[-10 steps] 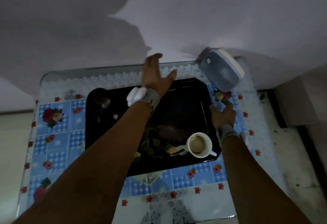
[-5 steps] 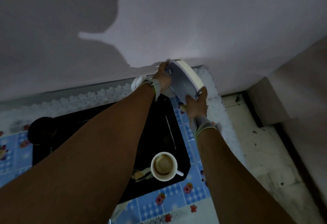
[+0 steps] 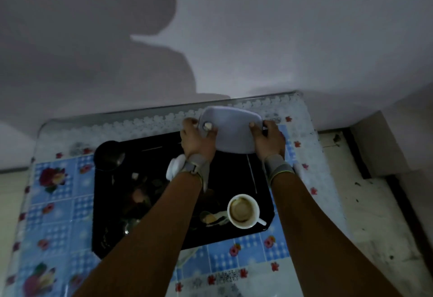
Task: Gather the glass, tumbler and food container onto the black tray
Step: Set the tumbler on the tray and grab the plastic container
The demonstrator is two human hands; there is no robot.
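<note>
A grey-blue food container (image 3: 230, 132) with a lid is held between both hands over the far right corner of the black tray (image 3: 236, 174). My left hand (image 3: 198, 139) grips its left end and my right hand (image 3: 267, 138) grips its right end. A dark tumbler (image 3: 109, 156) stands at the tray's far left corner. A white cup (image 3: 243, 211) with brown residue stands on the tray near its front right corner. Something glassy shows dimly on the tray's near left part; I cannot make it out in the dark.
The tray lies on a small table (image 3: 58, 203) with a blue floral cloth and a lace border, pushed against a pale wall (image 3: 257, 38). A spoon (image 3: 213, 218) lies beside the cup. Bare floor (image 3: 375, 214) lies to the right of the table.
Both hands took hold of the container, which stood tilted against the wall at the far right, and brought it flat and leftward over the tray's far edge.
</note>
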